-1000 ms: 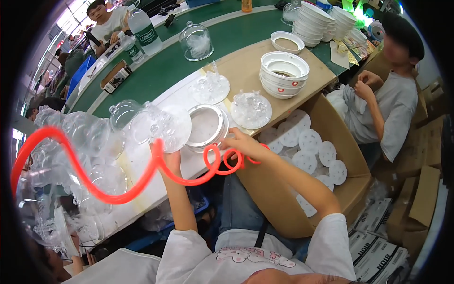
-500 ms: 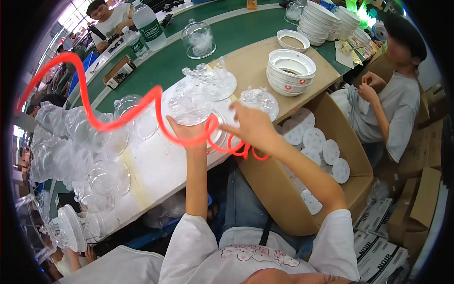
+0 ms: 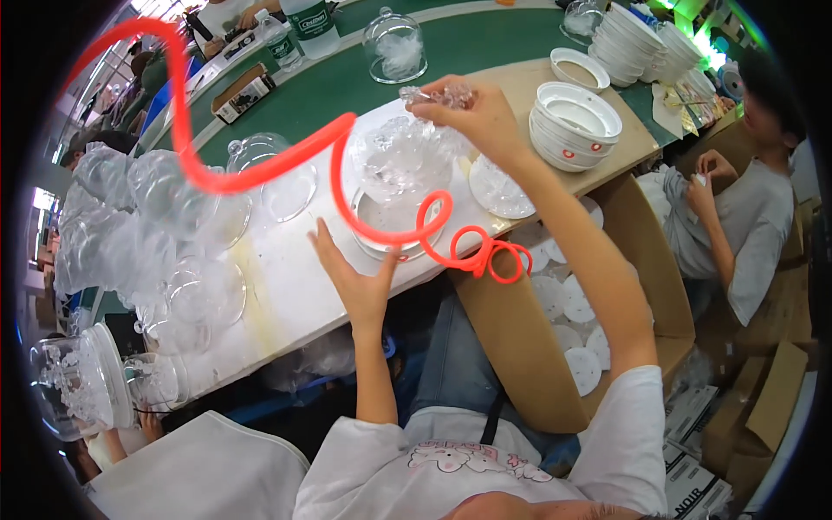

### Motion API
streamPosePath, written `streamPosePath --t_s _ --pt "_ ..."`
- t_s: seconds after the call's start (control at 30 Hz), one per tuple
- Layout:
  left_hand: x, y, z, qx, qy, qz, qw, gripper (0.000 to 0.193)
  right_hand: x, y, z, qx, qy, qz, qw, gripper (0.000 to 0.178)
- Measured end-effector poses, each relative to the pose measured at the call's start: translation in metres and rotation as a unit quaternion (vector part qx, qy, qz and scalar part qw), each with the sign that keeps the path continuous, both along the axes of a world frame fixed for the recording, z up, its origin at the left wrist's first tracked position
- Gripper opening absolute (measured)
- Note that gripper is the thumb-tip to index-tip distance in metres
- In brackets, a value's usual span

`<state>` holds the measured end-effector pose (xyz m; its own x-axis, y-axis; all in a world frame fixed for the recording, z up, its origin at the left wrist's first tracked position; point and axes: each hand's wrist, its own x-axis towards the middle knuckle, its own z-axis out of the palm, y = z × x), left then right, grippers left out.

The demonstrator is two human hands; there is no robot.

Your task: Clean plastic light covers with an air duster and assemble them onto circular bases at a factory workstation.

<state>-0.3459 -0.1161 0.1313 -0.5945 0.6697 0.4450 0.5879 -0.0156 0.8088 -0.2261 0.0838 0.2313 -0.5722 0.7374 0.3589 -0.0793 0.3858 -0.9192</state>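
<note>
Head view: right hand [image 3: 482, 120] closed around a clear plastic piece [image 3: 426, 95], long axis roughly left-to-right, toward the far edge of the table [image 3: 290, 260]. Left hand [image 3: 359, 293] well apart from it, empty, fingers spread, at the near edge by a white ring [image 3: 418, 249], contact uncertain; clear moulded parts [image 3: 397, 160] lie between the hands, nearer the right.

the right hand [image 3: 478, 114] partly hides a clear plastic piece [image 3: 419, 96] from me; the large bottle [image 3: 314, 33] is cut off above.
</note>
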Motion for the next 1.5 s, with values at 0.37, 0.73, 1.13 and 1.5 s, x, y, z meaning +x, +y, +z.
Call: streamPosePath --t_s 0.37,0.73,1.13,1.5 --pt "-0.020 0.002 -0.018 -0.155 0.130 -0.056 0.978 0.125 -0.057 -0.004 -0.026 0.035 -0.114 0.147 0.982 0.031" --pt "-0.029 0.000 -0.037 -0.120 0.017 -0.077 0.990 0.111 -0.067 -0.012 -0.047 0.140 -0.187 0.109 0.966 0.028" --pt "-0.023 0.001 -0.040 -0.088 0.027 -0.047 0.995 0.104 -0.066 -0.014 -0.058 0.192 -0.153 0.055 0.968 0.034" --pt "-0.024 0.001 -0.035 -0.098 0.069 -0.061 0.991 0.105 -0.063 -0.020 -0.046 0.206 -0.216 0.047 0.953 0.033"
